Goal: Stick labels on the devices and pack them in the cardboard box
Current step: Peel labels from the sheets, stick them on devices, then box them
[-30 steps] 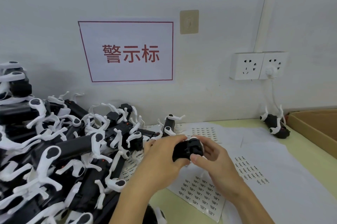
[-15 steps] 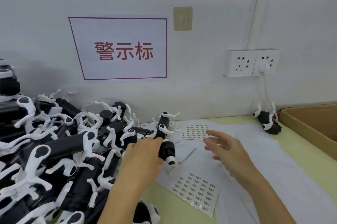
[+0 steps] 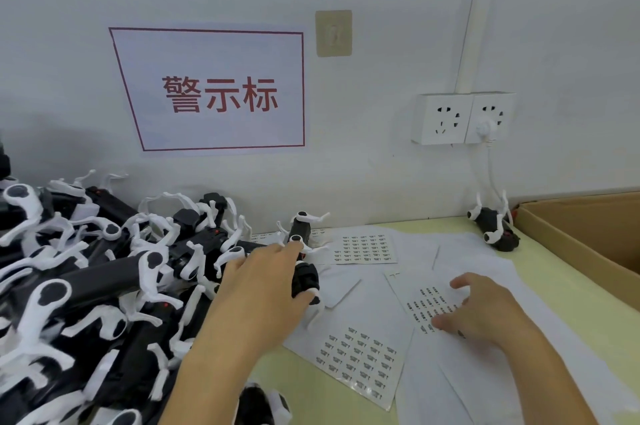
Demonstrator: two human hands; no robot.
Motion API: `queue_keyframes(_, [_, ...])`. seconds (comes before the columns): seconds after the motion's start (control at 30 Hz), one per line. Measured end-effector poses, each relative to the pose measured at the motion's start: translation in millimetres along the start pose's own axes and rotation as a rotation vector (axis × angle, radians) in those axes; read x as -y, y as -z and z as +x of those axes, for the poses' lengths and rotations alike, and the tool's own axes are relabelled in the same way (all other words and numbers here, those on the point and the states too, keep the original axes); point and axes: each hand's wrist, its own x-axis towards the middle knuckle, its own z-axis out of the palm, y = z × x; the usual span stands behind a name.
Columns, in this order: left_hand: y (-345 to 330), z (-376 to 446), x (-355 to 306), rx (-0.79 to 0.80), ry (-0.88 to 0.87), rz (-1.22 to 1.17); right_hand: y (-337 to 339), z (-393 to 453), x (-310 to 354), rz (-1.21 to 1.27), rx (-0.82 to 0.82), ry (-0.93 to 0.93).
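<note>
hands at the label sheets, one device gripped

nearest, at 6 o'clock, a label sheet (image 3: 360,364) lies on the table (image 3: 568,289), its rows of small dark labels partly peeled away at the near left.

at 7 to 9 o'clock the pile (image 3: 86,286) of black devices with white arms fills the left of the table, stacked against the wall.

the left hand (image 3: 263,289) comes in from 7 o'clock and grips a black device (image 3: 304,281) at the pile's right edge, fingers curled round its body, a white arm sticking down below the hand onto white paper (image 3: 478,262).

the right hand (image 3: 485,310) comes in from 5 o'clock and rests on a second sheet (image 3: 424,301), fingers bent with the tips down among the labels, thumb spread to the left. whether a label is pinched i cannot tell.

further back, at 12 o'clock, a third sheet (image 3: 363,249) lies flat near the wall, and just left of it another device (image 3: 300,227) stands tilted.

at 2 o'clock a single device (image 3: 493,229) lies by the wall, just beside the corner of the box (image 3: 585,244), which runs off the right edge with its inside hidden.

on the wall, a red-bordered sign (image 3: 214,88) at 11 o'clock, a switch plate (image 3: 333,33) at 12, and a double socket (image 3: 460,118) at 1 with a white plug in its right half.
</note>
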Motion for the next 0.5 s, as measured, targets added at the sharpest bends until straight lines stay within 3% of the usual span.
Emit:
queue_keyframes(0.27, [4, -1, -14, -0.092, -0.058, -0.122, 1, 0, 3, 0.057, 0.0, 0.031])
queue_keyframes(0.5, [1, -2, -20, -0.072, -0.101, -0.248, 4, -1, 11, 0.247, -0.092, 0.303])
